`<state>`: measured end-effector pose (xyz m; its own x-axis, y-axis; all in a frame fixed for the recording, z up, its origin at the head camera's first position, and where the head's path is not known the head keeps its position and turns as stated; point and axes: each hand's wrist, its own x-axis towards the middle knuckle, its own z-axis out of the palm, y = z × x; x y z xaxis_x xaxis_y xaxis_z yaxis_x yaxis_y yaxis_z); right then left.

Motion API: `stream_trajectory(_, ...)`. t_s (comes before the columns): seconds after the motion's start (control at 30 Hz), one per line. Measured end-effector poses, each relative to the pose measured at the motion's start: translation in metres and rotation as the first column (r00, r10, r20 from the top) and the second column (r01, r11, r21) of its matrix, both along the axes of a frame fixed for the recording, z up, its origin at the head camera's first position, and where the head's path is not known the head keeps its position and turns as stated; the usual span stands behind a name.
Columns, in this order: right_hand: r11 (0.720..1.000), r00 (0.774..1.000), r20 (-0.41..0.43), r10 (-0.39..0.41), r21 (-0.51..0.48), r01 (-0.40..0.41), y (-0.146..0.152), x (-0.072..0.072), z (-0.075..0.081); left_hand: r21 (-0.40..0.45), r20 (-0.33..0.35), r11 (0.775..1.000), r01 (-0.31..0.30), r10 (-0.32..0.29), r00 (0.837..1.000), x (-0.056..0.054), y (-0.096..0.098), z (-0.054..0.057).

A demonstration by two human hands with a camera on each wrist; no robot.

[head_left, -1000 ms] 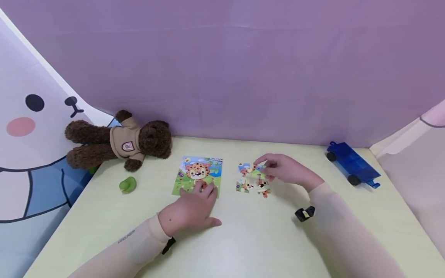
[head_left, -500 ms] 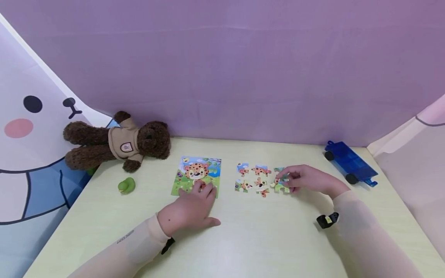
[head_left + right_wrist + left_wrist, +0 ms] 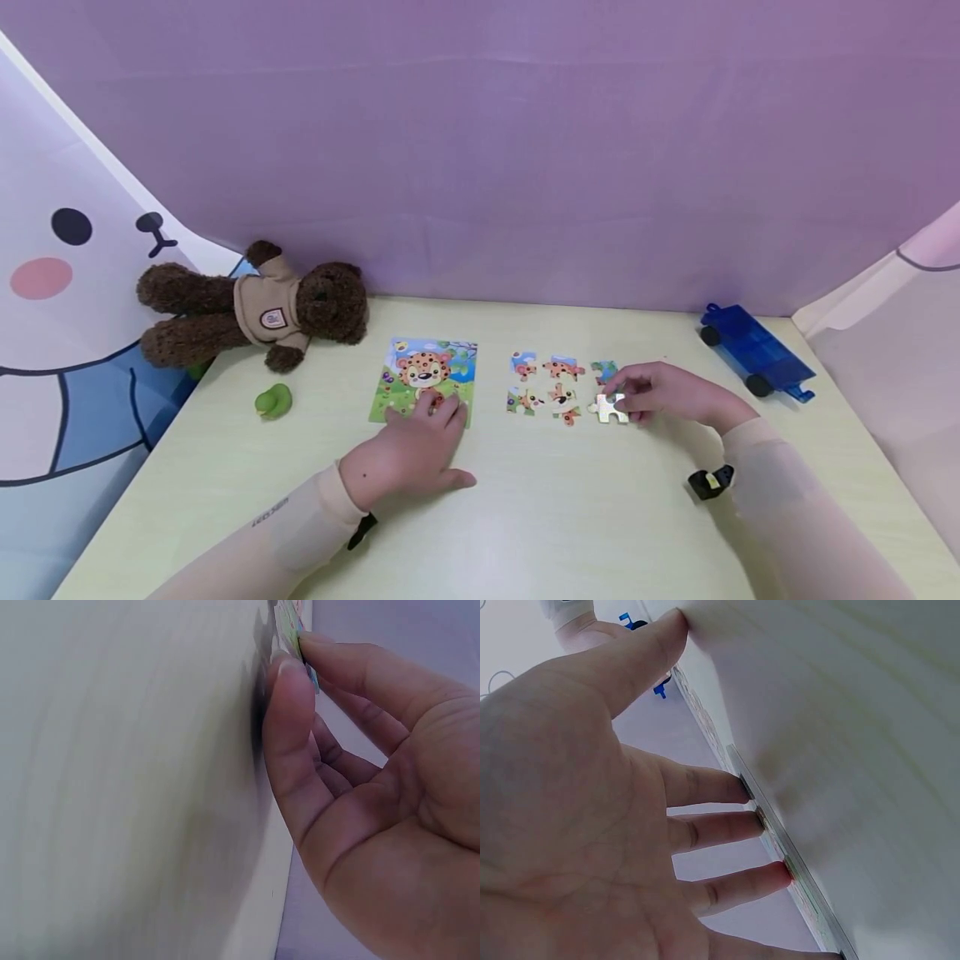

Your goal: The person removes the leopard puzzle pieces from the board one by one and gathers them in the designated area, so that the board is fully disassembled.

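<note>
My left hand (image 3: 408,458) rests its straight fingertips on the lower part of a leopard picture board (image 3: 423,367); the thumb lies spread on the table. In the left wrist view those fingertips (image 3: 776,874) meet the board's edge. To the right, several jigsaw pieces (image 3: 564,402) lie face up in two rows. At the right end of the near row, my right hand (image 3: 671,396) pinches a jigsaw piece (image 3: 611,408) between thumb and index finger. From the head it looks pale and tilted; the right wrist view shows green on it. Behind it lies another piece (image 3: 603,369).
A brown teddy bear (image 3: 270,310) lies on its back at the back left, with a green toy duck (image 3: 274,402) in front. Toward the back right stands a blue toy wagon (image 3: 757,350). A purple cloth (image 3: 480,167) hangs along the table's far edge.
My right hand has moved right from the middle pieces to the right-hand ones. The piece in its fingers, green half a second ago, now looks pale and tilted. My left hand stays put.
</note>
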<state>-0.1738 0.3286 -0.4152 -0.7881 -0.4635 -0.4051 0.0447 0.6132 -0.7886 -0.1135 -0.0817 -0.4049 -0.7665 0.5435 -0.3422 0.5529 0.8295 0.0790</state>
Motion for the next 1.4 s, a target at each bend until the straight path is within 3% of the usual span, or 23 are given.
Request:
stream_trajectory(0.33,0.997,0.998,-0.019,-0.052,0.048,0.052,-0.003,-0.001,-0.004,-0.002,0.003,1.000,-0.002,0.002,1.000,0.001,0.001,0.002)
stream_trajectory(0.9,0.996,0.997,-0.049,-0.062,0.057,0.065,-0.003,-0.002,-0.006,-0.011,-0.005,1.000,-0.002,0.002,1.000,0.000,0.001,-0.001)
stream_trajectory(1.4,0.989,0.996,-0.070,-0.053,0.136,0.062,-0.011,0.000,0.004,0.011,0.001,1.000,-0.017,0.017,1.000,0.001,0.000,0.003)
